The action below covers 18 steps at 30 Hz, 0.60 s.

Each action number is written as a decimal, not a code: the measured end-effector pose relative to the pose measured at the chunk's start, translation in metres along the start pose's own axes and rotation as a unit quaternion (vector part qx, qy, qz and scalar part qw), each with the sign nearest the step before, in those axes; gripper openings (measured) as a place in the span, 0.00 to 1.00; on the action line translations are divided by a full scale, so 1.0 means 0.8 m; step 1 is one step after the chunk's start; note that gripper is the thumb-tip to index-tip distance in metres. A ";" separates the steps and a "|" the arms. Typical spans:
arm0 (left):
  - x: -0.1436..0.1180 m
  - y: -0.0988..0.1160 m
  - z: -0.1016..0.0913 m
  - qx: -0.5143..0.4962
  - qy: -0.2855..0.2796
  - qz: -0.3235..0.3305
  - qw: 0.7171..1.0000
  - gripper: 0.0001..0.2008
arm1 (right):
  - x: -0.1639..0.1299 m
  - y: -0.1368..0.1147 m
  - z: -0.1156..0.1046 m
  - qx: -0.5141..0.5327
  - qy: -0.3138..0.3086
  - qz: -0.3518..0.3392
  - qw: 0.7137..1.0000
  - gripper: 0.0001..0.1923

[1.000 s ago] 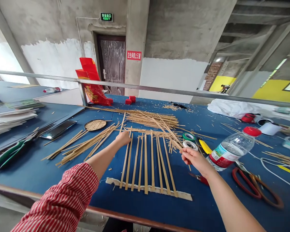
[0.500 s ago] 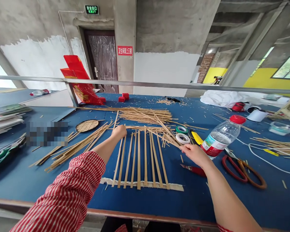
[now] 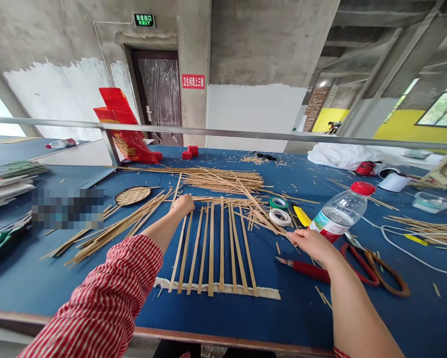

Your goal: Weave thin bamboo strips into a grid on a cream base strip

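The left hand rests as a loose fist on the far ends of the bamboo strips, its grip closed over the top of the leftmost strips; whether it actually clamps one cannot be told. The strips lie side by side on the blue surface, their near ends fixed under a strip of pale tape. The right hand pinches the end of a single loose strip, which slants across the upper right of the row. Near that hand lie a red-handled knife, scissors, two tape rolls and a plastic bottle. A bundle of spare strips lies beyond the row.
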<state>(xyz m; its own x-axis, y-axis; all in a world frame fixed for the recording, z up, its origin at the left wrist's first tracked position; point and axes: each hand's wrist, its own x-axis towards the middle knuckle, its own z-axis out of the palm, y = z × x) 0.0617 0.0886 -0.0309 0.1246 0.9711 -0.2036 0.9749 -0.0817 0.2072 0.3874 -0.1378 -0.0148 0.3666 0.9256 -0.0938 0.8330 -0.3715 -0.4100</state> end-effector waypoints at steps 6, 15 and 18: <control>0.001 0.000 -0.002 -0.007 0.001 0.003 1.000 0.15 | -0.002 0.000 0.004 0.078 -0.038 0.001 0.996 0.20; -0.006 0.001 -0.006 -0.023 0.003 0.003 1.000 0.15 | -0.002 0.010 0.006 0.107 -0.053 -0.011 0.993 0.21; -0.009 0.001 -0.007 -0.038 0.000 0.003 0.999 0.15 | 0.001 0.010 0.009 0.053 -0.052 -0.007 0.997 0.19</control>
<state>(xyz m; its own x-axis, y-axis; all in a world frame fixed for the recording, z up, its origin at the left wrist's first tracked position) 0.0603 0.0832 -0.0239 0.1310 0.9706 -0.2021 0.9574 -0.0710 0.2799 0.3913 -0.1391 -0.0244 0.3059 0.9350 -0.1792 0.7869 -0.3543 -0.5052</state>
